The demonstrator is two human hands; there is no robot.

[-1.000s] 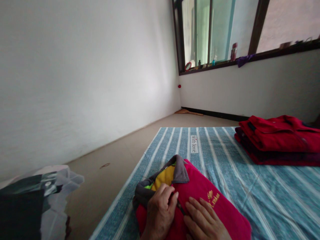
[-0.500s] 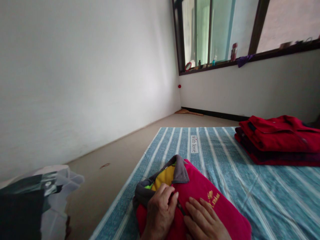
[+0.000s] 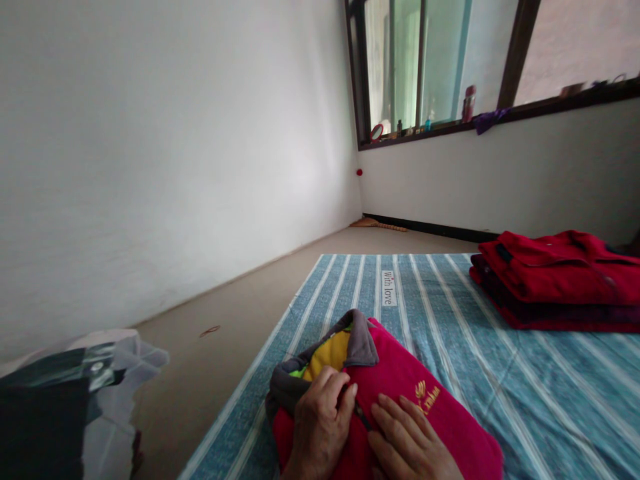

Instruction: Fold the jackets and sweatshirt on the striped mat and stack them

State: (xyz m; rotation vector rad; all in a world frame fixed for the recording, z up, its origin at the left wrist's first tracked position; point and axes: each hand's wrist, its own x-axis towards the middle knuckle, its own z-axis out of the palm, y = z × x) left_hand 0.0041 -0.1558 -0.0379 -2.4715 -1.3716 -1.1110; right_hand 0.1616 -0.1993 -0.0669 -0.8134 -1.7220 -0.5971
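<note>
A folded pink-red garment (image 3: 450,427) with a grey collar, yellow lining and gold embroidery lies near the front of the striped blue cloth (image 3: 425,287). My left hand (image 3: 323,417) is on its front just below the collar, fingers curled and thumb against the index finger, pinching at the garment's front opening. Beside it, my right hand (image 3: 410,433) rests flat on the garment below the gold embroidery, its fingers stretched out and slightly apart. A short dark strip of the opening shows between the two hands.
Folded red and dark clothes (image 3: 565,273) are stacked at the right on the cloth. A white and black bag (image 3: 110,400) stands at the lower left. Small items line the window sill (image 3: 440,130), and a broom-like object (image 3: 375,224) lies in the corner.
</note>
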